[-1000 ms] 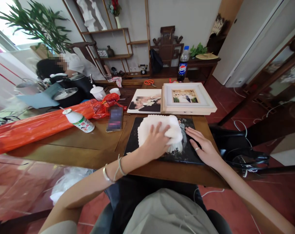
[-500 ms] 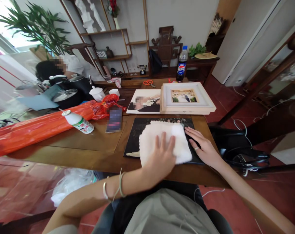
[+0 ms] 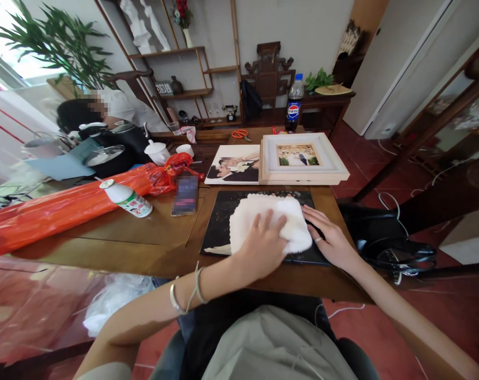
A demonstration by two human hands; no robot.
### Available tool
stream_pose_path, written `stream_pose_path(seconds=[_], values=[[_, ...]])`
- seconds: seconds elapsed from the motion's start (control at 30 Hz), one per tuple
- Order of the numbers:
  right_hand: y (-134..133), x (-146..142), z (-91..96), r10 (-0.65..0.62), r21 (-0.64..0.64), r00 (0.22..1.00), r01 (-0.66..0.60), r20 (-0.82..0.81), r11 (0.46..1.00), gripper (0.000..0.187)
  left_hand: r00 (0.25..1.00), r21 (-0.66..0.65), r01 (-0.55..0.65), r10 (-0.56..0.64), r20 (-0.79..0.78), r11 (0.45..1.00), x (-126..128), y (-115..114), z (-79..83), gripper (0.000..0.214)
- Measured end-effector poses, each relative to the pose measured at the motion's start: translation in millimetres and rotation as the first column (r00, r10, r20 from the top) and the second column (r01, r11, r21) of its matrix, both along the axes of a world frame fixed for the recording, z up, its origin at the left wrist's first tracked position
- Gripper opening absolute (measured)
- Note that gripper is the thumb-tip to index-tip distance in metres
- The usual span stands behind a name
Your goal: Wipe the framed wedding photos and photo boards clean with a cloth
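A white fluffy cloth (image 3: 247, 221) lies over a dark photo panel (image 3: 219, 219) on the wooden table, covering most of its middle. My left hand (image 3: 263, 245) rests flat on top of the cloth, its fingers spread and pointing away from me. At the panel's right side, my right hand (image 3: 328, 235) lies with fingers stretched out, their tips beside the cloth's right edge. A ring is on one of its fingers. The panel's dark left part and a pale patch at its lower left corner show.
Behind the panel lie a photo print (image 3: 235, 164) and a framed picture (image 3: 298, 155). A cola bottle (image 3: 293, 105) and orange-handled scissors (image 3: 240, 134) stand or lie farther back. To the left are a phone (image 3: 185, 195), a white bottle (image 3: 126, 198) and a red plastic-wrapped bundle (image 3: 76, 203).
My left hand has pushed the cloth slightly up and away from me over the panel, baring more of its lower edge. The right hand stays almost where it was.
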State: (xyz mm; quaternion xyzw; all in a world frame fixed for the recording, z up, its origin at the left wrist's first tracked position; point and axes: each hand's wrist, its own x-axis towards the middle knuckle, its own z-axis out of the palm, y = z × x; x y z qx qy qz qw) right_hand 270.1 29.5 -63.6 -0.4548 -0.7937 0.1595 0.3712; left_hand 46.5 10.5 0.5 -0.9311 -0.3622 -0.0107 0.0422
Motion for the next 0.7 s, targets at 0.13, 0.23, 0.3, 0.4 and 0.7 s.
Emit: stream_pose_path(seconds=[0.13,0.23,0.3,0.4,0.7], values=[[0,-1,-1.3,-0.018,-0.005,1.0,0.018,-0.004,1.0,0.038,0.998,0.019,-0.063,0.063,0.024,0.998,8,45,-0.6,0.025],[0,-1,-0.2,-0.018,-0.014,1.0,0.018,-0.004,1.0,0.039,0.998,0.069,-0.062,0.062,0.004,0.996,20,49,-7.2,0.027],[-1,0,0.7,0.009,-0.011,1.0,-0.009,-0.015,1.0,0.041,0.999,0.14,-0.036,0.04,-0.023,0.989,27,35,-13.2,0.032],[-1,1,1.4,0.05,-0.017,0.998,-0.05,-0.038,0.999,0.044,0.998,0.257,0.022,-0.006,-0.061,0.966,33,-4,-20.6,0.035],[-2,3,3.3,0.044,-0.064,0.999,-0.046,-0.03,0.997,0.05,0.98,0.261,0.199,-0.197,-0.035,0.945,30,-81,-11.5,0.03]])
